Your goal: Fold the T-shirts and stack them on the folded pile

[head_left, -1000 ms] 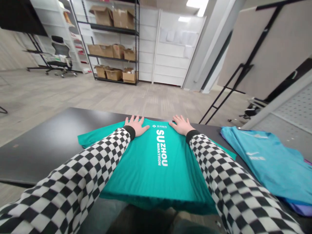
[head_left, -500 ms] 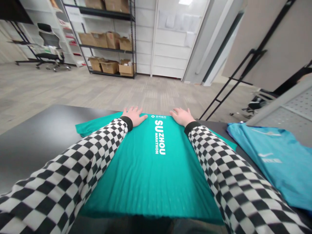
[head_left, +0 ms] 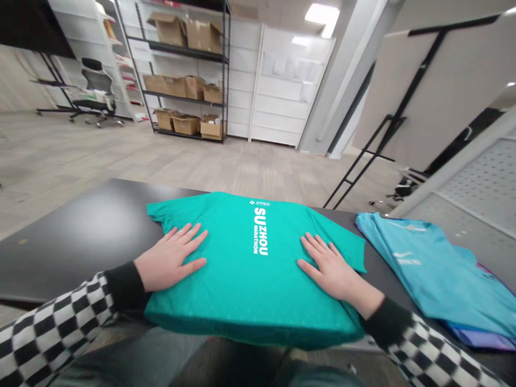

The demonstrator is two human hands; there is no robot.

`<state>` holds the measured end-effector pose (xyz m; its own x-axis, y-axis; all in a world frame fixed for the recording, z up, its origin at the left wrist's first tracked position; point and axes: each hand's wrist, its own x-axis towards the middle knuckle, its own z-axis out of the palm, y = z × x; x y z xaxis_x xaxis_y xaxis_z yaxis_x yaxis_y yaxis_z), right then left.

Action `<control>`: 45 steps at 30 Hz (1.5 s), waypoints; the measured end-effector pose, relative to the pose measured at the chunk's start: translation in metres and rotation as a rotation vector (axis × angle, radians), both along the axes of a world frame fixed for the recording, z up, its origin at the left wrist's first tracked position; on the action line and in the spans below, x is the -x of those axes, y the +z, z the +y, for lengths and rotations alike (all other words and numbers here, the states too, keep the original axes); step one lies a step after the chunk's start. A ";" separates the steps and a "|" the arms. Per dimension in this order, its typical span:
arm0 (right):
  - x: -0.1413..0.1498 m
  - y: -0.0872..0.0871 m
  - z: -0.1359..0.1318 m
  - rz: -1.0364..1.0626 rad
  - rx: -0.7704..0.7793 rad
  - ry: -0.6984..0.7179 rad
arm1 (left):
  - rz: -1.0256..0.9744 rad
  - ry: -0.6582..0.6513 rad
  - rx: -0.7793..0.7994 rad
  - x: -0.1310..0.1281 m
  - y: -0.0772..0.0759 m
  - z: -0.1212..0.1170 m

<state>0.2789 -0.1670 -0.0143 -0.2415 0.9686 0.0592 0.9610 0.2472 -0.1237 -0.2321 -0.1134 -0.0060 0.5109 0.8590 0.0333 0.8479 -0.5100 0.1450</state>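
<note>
A teal T-shirt [head_left: 258, 279] printed "SUZHOU MARATHON" lies spread on a black table [head_left: 80, 231], its lower hem hanging over the near edge. My left hand [head_left: 171, 260] rests flat on the shirt's left side, fingers spread and open. Flat on the shirt's right side lies my right hand [head_left: 328, 269], also open. Both arms wear black-and-white checkered sleeves.
A light blue shirt [head_left: 435, 274] lies on the table at the right, over a purple garment. Beyond the table are wood flooring, a black shelf rack with cardboard boxes [head_left: 189, 70], an office chair [head_left: 94, 91] and a board on a black stand [head_left: 427, 91].
Both hands have slid back from the shirt's far collar edge toward me, down its left and right sides. The shirt now lies flatter with its sleeves spread out.
</note>
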 end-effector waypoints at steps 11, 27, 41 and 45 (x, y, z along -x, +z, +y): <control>-0.088 0.001 0.038 0.040 -0.007 -0.367 | -0.089 0.385 -0.094 0.101 0.003 0.058; -0.109 -0.014 0.035 0.001 -0.051 -0.386 | -0.035 0.227 -0.002 0.100 -0.006 0.084; -0.108 -0.006 0.031 -0.049 0.034 -0.482 | -0.020 0.315 0.009 0.107 -0.014 0.081; -0.105 0.013 0.053 -0.031 -0.028 -0.402 | -0.030 0.339 -0.040 0.096 0.000 0.094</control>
<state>0.3841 -0.1137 -0.0012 0.1544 0.9843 0.0855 0.9850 -0.1466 -0.0912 -0.3282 -0.0196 -0.0064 0.1950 0.9774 0.0812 0.9657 -0.2058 0.1583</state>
